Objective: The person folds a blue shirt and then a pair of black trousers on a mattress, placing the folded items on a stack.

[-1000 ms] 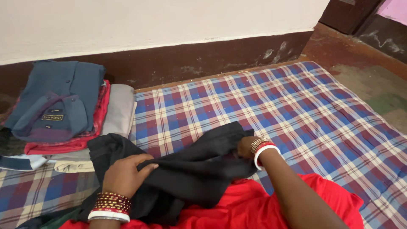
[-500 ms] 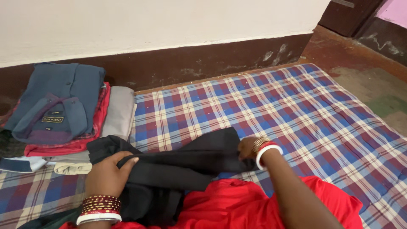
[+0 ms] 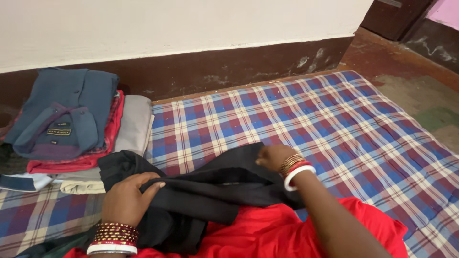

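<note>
Now the black garment [image 3: 210,196] lies crosswise on the plaid mattress [image 3: 363,119], left hand [image 3: 126,200] pinching its near fold (fingers curled), right hand [image 3: 273,156] gripping its far edge.

One head-worn view looks steeply down and forward from close above the person's lap, across the checked mattress [image 3: 334,124] toward the far wall [image 3: 181,28], with bare floor [image 3: 420,95] at the right
</note>
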